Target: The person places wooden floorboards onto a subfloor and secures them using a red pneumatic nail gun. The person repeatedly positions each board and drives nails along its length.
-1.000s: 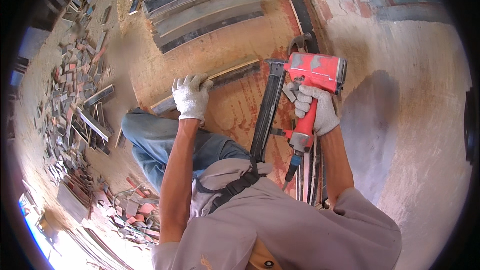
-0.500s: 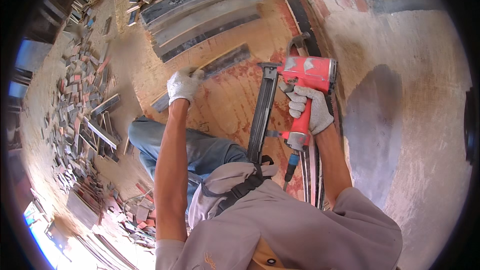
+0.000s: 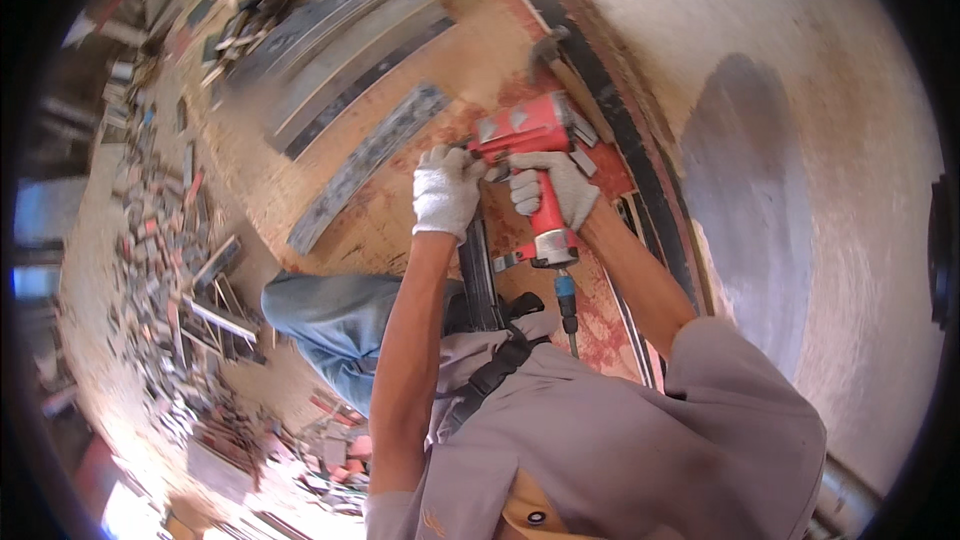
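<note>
A red nail gun with a long black magazine is above my lap. My right hand, in a whitish work glove, is closed round its handle. My left hand, gloved too, is at the gun's front end by the top of the magazine. Its fingers are curled against the nose; the exact grip is partly hidden. A hose with a blue coupling hangs from the handle's base. Left of the hands, a grey-stained wooden strip lies on the board by itself.
The reddish-brown board carries several long grey planks at the far side. A hammer lies near its right edge. Many wood offcuts cover the floor at left. A pale wall rises at right.
My left hand has left the wooden strip and moved right to the gun's nose. The nail gun in my right hand has come left. The view has shifted, and the strip lies free.
</note>
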A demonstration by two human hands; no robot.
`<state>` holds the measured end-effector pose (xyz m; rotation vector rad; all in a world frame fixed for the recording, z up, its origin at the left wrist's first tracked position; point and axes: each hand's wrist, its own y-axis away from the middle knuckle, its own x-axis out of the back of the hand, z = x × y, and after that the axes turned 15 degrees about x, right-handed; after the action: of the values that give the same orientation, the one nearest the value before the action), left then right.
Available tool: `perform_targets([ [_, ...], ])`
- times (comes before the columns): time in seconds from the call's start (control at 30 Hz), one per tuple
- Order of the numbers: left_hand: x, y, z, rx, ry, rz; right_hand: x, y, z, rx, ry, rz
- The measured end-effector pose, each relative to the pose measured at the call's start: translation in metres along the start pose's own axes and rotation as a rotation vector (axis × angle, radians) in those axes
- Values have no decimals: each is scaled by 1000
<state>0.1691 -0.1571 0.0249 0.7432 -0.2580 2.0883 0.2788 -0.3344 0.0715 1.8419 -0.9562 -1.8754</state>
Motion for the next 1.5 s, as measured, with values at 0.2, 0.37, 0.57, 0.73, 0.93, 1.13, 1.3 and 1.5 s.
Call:
perform_targets([
  [0.2,34,65,20,-15,-153,-209,40,-7,13,88,107,20],
  [0.37,106,155,69,-159,-161,-508,22,4,23,212,350,165],
  [0.57,114,187,81,165,-69,-515,33,1,22,273,399,161],
  [0.73,117,185,89,244,-80,-572,22,10,25,365,457,221],
  [0.93,124,184,91,332,-80,-588,61,58,-15,859,2119,868],
  [1.13,124,181,86,252,-143,-661,151,27,-38,977,2462,843],
  [1.3,126,182,83,231,-113,-667,120,50,-42,613,1905,863],
  [1.5,126,176,87,346,88,-550,-31,125,26,615,1493,195],
])
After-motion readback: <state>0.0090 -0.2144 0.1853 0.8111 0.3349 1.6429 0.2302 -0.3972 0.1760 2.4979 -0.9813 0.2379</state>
